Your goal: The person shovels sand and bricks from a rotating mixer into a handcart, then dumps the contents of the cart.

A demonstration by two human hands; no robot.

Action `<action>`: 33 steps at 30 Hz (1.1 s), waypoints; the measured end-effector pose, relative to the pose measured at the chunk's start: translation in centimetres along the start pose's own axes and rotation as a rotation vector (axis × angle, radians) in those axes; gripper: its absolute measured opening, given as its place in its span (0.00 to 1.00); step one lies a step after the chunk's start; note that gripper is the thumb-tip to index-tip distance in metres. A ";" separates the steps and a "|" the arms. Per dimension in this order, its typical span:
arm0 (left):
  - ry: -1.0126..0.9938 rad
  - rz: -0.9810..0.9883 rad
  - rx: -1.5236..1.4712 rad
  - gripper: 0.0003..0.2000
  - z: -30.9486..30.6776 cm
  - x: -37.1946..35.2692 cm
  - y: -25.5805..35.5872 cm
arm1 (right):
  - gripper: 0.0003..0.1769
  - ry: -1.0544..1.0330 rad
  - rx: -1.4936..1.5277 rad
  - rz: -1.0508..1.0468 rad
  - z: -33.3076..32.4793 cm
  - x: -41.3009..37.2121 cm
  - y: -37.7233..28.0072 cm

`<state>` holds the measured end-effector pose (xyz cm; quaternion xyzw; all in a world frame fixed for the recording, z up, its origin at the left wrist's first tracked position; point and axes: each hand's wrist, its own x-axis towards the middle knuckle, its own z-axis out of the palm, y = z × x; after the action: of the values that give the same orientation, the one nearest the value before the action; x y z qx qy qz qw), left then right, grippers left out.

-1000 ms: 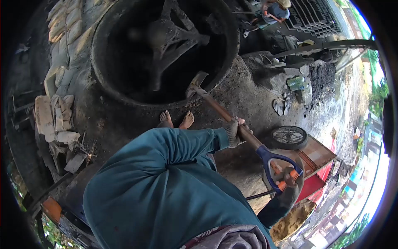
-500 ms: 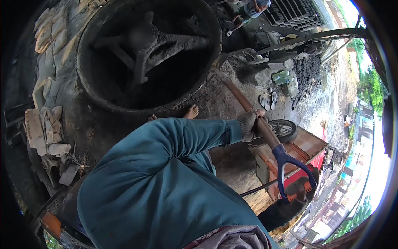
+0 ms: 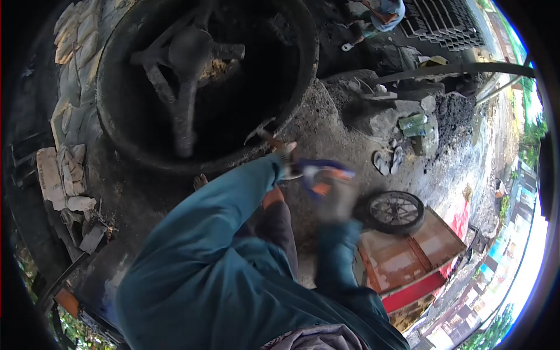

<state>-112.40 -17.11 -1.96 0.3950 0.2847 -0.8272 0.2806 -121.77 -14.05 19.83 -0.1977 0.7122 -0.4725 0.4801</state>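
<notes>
At the near rim of the big round dark mixer pan point(image 3: 125, 143), the long shovel with a blue-and-orange D-grip point(image 3: 312, 172) points blade-first at the drum, blade right at the lip. Left hand point(image 3: 284, 153), grey-gloved, is closed round the shaft close behind the blade. Right hand point(image 3: 335, 198), also gloved, sits at the D-grip but is motion-blurred, so I cannot tell if its fingers are wrapped. Yellow-brown sand patch point(image 3: 214, 67) lies beside the grey paddle arms point(image 3: 184, 87) inside the pan. Rusty red wheelbarrow point(image 3: 408, 256) stands just to the person's right. Another person point(image 3: 382, 11) is well apart at top. Step, by my read: tipping a shovelful into the pan. Next move calls for drawing the blade clear of the paddle arms, both hands firm on the shovel, then swinging round for another load.
</notes>
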 end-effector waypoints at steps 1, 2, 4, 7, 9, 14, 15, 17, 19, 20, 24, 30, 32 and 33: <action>0.055 0.064 0.123 0.14 -5.2 5.9 1.9 | 0.28 0.158 -0.130 0.015 3.4 4.5 8.3; 0.053 0.147 0.071 0.13 -8.3 10.7 2.4 | 0.31 0.167 -0.293 -0.170 3.9 8.7 17.6; 0.036 0.312 -0.033 0.11 -14.3 20.0 3.5 | 0.32 0.098 -0.127 0.331 6.0 8.5 15.1; -0.011 0.341 -0.073 0.07 -10.0 13.4 0.0 | 0.34 -0.081 0.180 0.142 -0.5 6.9 13.4; 0.125 0.219 -0.254 0.06 -4.1 5.7 -0.5 | 0.34 -0.109 0.182 0.136 -3.6 1.2 3.6; 0.028 0.124 -0.385 0.06 -0.8 2.9 -3.6 | 0.35 -0.150 -0.288 -0.009 -18.4 -6.9 -10.7; 0.005 0.101 -0.395 0.06 -0.4 2.8 -4.8 | 0.34 -0.096 -0.451 -0.067 -21.8 -7.3 -11.3; 0.001 0.066 -0.310 0.08 2.6 0.6 -7.4 | 0.25 0.012 -0.472 0.025 -25.5 -9.1 -14.0; 0.007 0.053 -0.261 0.07 6.2 -2.1 -8.3 | 0.22 0.095 -0.400 -0.030 -28.5 -10.7 -14.7; 0.012 0.053 -0.244 0.06 7.2 -2.5 -9.1 | 0.20 0.140 -0.366 -0.049 -29.3 -11.7 -14.8; 0.017 0.025 -0.187 0.08 10.1 -3.4 -10.2 | 0.24 0.244 -0.379 -0.175 -27.9 -15.1 -15.9; -0.122 0.046 -0.131 0.07 13.5 -4.1 -9.5 | 0.26 0.250 -0.392 -0.269 -27.7 -16.7 -15.5; -0.155 0.034 -0.107 0.08 14.3 -3.5 -9.2 | 0.26 0.282 -0.384 -0.262 -27.8 -16.5 -15.6; -0.156 0.043 -0.108 0.08 14.9 -3.6 -9.2 | 0.26 0.296 -0.381 -0.258 -27.8 -16.4 -15.7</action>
<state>-124.17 -20.32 11.05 0.3196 0.2975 -0.8327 0.3405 -141.10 4.03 44.09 -0.3024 0.8196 -0.4111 0.2605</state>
